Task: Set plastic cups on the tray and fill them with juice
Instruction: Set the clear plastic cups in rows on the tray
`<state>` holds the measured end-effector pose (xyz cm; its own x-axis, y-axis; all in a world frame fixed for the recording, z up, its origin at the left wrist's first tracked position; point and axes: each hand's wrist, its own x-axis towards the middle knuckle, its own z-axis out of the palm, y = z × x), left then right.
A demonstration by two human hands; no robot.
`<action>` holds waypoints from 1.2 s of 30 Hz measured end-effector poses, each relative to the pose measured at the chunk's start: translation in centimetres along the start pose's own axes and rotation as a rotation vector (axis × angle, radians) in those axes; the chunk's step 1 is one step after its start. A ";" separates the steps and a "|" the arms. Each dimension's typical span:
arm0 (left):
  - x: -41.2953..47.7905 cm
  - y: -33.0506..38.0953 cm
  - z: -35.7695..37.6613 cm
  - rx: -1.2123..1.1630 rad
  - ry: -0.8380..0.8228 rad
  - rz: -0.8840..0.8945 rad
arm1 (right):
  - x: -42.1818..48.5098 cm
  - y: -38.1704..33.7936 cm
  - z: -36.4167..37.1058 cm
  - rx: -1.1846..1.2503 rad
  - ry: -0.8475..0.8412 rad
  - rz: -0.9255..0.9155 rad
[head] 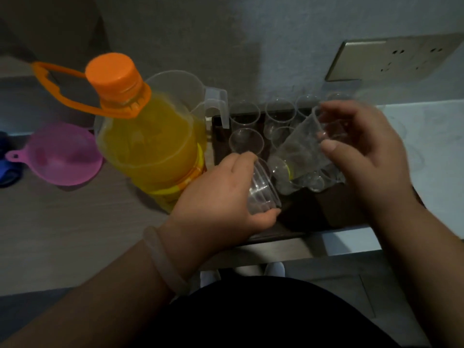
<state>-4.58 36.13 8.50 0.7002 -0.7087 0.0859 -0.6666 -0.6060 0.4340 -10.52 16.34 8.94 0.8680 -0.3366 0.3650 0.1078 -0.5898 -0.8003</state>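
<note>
Left hand (221, 197), nearest, curls its fingers round one clear cup (263, 194) at the front of the dark tray (301, 232). Beside the tray's left edge stands the juice bottle (148, 136). Right hand (364, 156) pinches a tilted cup stack (296, 151) above upright cups (244, 116) on the tray.

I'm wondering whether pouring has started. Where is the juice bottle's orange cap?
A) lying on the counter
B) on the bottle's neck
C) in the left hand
B: the orange cap sits on the juice bottle, while the left hand holds a clear plastic cup.
</note>
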 end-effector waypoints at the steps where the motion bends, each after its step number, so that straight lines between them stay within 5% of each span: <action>1: -0.6 -0.3 -0.1 0.004 -0.024 -0.005 | -0.4 -0.1 0.3 -0.026 -0.019 -0.033; 7: -3.6 -2.7 0.5 0.123 -0.119 0.083 | -2.5 -0.4 1.8 -0.126 -0.158 -0.176; 17: -4.7 -5.5 1.9 0.274 -0.241 0.138 | -6.7 1.0 4.7 -0.285 -0.336 -0.161; 36: -4.2 -6.8 3.6 0.228 -0.176 0.119 | -7.5 1.8 7.8 -0.428 -0.351 -0.075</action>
<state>-3.86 41.92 1.99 0.5718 -0.8194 -0.0407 -0.7956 -0.5660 0.2160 -13.08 23.53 1.06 0.9827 -0.0606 0.1747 0.0327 -0.8730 -0.4867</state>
